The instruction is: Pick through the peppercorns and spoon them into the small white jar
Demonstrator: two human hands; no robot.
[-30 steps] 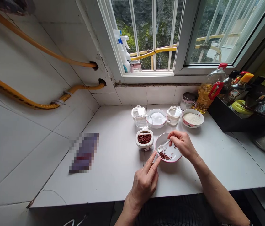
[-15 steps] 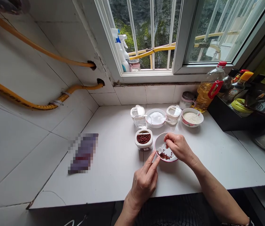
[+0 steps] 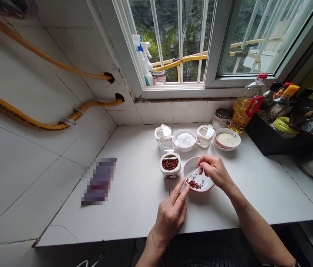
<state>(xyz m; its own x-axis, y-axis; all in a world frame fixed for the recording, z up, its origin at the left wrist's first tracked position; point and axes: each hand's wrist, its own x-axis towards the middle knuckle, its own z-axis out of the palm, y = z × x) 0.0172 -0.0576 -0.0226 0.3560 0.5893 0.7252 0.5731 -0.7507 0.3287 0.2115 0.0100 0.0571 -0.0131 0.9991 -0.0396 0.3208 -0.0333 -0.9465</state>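
Observation:
A small white bowl with a pink rim [image 3: 207, 188] holds a little heap of dark red, peppercorn-like bits [image 3: 195, 184]. My left hand [image 3: 170, 211] reaches to its near-left rim, two fingers extended onto the edge; the thumb is hidden. Over the bowl's right side, my right hand [image 3: 214, 171] pinches the handle of a small white spoon [image 3: 190, 177], whose scoop is low in the bowl beside the red bits. Left of the bowl stands a white-rimmed seasoning box [image 3: 170, 172], its clear lid raised, filled with dark red peppercorns [image 3: 170, 163].
Behind are a bowl of white grains [image 3: 185, 139], two clear-lidded boxes [image 3: 163, 131] [image 3: 205, 135] and a flowered bowl of pale grains [image 3: 227, 140]. An oil bottle [image 3: 241, 111] and black rack [image 3: 270, 142] stand right. A blurred purple packet [image 3: 100, 181] lies left.
My right hand has shifted slightly right, drawing back so that more of the spoon's handle shows. The left hand stays at the bowl's rim.

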